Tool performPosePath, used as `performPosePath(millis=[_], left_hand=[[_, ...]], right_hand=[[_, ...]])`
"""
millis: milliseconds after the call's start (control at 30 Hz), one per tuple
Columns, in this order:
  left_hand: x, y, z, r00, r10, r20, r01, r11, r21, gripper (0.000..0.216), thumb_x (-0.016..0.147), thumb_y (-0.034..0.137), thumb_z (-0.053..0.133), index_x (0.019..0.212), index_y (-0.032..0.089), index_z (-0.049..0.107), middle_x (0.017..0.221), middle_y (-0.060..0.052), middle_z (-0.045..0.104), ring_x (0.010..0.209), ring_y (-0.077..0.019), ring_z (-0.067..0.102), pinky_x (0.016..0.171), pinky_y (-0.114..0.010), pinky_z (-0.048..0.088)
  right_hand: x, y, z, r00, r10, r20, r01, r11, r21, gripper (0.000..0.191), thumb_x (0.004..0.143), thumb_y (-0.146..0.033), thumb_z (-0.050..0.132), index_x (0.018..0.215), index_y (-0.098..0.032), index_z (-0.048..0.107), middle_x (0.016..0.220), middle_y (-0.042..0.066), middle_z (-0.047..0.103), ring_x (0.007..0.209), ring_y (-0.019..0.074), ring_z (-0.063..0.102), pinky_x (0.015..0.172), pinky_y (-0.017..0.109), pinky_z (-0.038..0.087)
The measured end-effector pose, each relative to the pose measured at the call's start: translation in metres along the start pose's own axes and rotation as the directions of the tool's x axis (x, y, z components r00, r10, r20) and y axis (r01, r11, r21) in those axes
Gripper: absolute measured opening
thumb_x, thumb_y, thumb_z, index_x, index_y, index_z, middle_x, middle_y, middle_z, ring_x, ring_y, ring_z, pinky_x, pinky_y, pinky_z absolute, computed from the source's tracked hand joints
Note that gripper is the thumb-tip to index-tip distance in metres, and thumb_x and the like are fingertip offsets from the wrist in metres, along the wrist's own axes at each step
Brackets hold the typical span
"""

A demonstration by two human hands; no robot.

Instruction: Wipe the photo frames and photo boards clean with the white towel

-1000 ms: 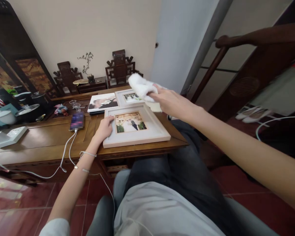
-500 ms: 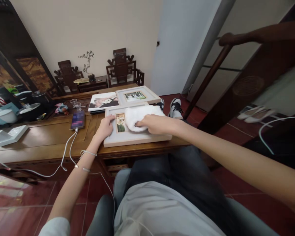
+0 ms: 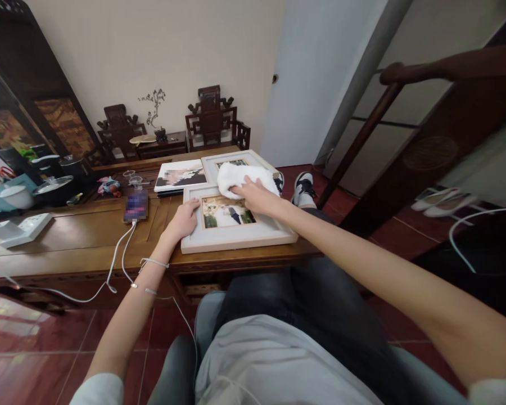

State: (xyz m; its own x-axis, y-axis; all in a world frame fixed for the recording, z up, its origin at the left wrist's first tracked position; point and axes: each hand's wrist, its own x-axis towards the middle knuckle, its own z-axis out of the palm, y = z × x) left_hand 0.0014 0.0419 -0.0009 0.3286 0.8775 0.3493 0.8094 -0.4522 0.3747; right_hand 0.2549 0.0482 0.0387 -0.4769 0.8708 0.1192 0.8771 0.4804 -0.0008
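Note:
A light wooden picture frame lies flat near the table's front edge, its small photo uncovered in the middle. My left hand grips its left side, with the fingers over the border. In my right hand is a white fluffy cloth, bunched under the fingers at the frame's far edge. That cloth partly covers a second picture frame lying behind the first. To its left, a frameless photo panel rests on a dark stack.
A phone with a white charging cable lies left of my left hand. Farther left are a power strip, a lidded pot and a white cup. A wooden chair stands at the right.
My right hand has moved the cloth away from me, from the near frame's middle to its far edge, uncovering the photo. My left hand stays on the frame's left side.

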Motion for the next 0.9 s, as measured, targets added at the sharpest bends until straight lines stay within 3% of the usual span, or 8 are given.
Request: performPosePath(millis=[100,167,367,500,600,733,833,900], left_hand=[[0.001,0.0,0.0,1.0,-0.007,0.001,0.007,1.0,-0.007,0.057,0.082,-0.001,0.043,0.13,0.016,0.07,0.143,-0.009,0.065,0.14,-0.0242,0.055,0.124,-0.043,0.038],[0.001,0.0,0.001,1.0,-0.012,-0.003,0.012,1.0,-0.015,0.056,0.083,-0.001,0.044,0.129,0.015,0.07,0.143,-0.01,0.064,0.14,-0.0249,0.055,0.124,-0.043,0.037],[-0.001,0.001,0.003,1.0,-0.014,-0.023,0.013,0.999,-0.035,0.055,0.084,-0.002,0.042,0.128,0.014,0.071,0.143,-0.009,0.065,0.141,-0.0241,0.053,0.125,-0.041,0.036],[-0.002,0.003,0.003,1.0,-0.011,-0.022,0.01,1.0,-0.023,0.056,0.084,-0.003,0.042,0.129,0.014,0.07,0.143,-0.01,0.065,0.142,-0.0242,0.053,0.124,-0.041,0.036],[-0.002,0.004,0.001,1.0,-0.005,-0.006,0.005,1.0,-0.007,0.055,0.084,-0.002,0.042,0.129,0.011,0.07,0.145,-0.012,0.063,0.141,-0.0247,0.054,0.125,-0.039,0.036],[-0.002,0.005,-0.002,1.0,0.011,0.025,-0.012,1.0,0.026,0.055,0.085,-0.001,0.04,0.131,0.011,0.069,0.146,-0.011,0.061,0.141,-0.0234,0.054,0.125,-0.04,0.036],[-0.001,0.006,-0.003,0.999,-0.005,0.042,0.003,0.999,0.045,0.054,0.088,0.0,0.038,0.133,0.008,0.066,0.148,-0.014,0.059,0.142,-0.0229,0.053,0.124,-0.038,0.036],[-0.001,0.005,-0.002,0.999,-0.011,0.04,0.009,0.999,0.049,0.054,0.089,0.001,0.037,0.134,0.008,0.066,0.148,-0.013,0.059,0.142,-0.0226,0.052,0.124,-0.038,0.036]], right_hand=[[0.019,0.006,0.002,0.999,0.011,0.039,-0.011,1.0,-0.018,0.068,0.081,-0.001,0.044,0.145,-0.022,0.057,0.13,0.018,0.067,0.138,0.0427,0.037,0.108,0.063,0.03],[0.013,0.001,-0.004,0.993,-0.004,0.115,0.006,1.0,-0.02,0.065,0.082,-0.002,0.045,0.141,-0.022,0.061,0.125,0.019,0.069,0.132,0.0414,0.045,0.104,0.058,0.036],[-0.054,-0.017,-0.057,0.891,-0.264,0.371,0.235,0.964,0.12,0.064,0.079,-0.001,0.046,0.132,-0.025,0.071,0.125,0.01,0.074,0.109,0.0261,0.067,0.087,0.031,0.048],[-0.085,-0.031,-0.072,0.866,-0.361,0.347,0.297,0.928,0.225,0.064,0.077,-0.003,0.049,0.13,-0.028,0.073,0.125,0.006,0.075,0.11,0.0256,0.068,0.088,0.029,0.049],[-0.078,-0.037,-0.052,0.907,-0.31,0.285,0.256,0.943,0.212,0.066,0.079,-0.002,0.046,0.137,-0.024,0.068,0.124,0.012,0.073,0.11,0.0276,0.068,0.091,0.032,0.048],[-0.031,-0.025,-0.018,0.984,-0.111,0.14,0.093,0.988,0.127,0.075,0.081,0.001,0.04,0.15,-0.022,0.054,0.134,0.018,0.066,0.129,0.0348,0.055,0.101,0.045,0.045],[0.007,-0.011,-0.007,0.996,0.071,0.046,-0.074,0.995,0.073,0.076,0.082,0.001,0.039,0.155,-0.022,0.047,0.139,0.021,0.062,0.141,0.0418,0.041,0.106,0.063,0.037],[0.02,-0.007,-0.004,0.993,0.112,0.042,-0.114,0.993,0.042,0.077,0.082,0.002,0.038,0.154,-0.022,0.048,0.144,0.02,0.059,0.143,0.0443,0.035,0.106,0.072,0.031]])
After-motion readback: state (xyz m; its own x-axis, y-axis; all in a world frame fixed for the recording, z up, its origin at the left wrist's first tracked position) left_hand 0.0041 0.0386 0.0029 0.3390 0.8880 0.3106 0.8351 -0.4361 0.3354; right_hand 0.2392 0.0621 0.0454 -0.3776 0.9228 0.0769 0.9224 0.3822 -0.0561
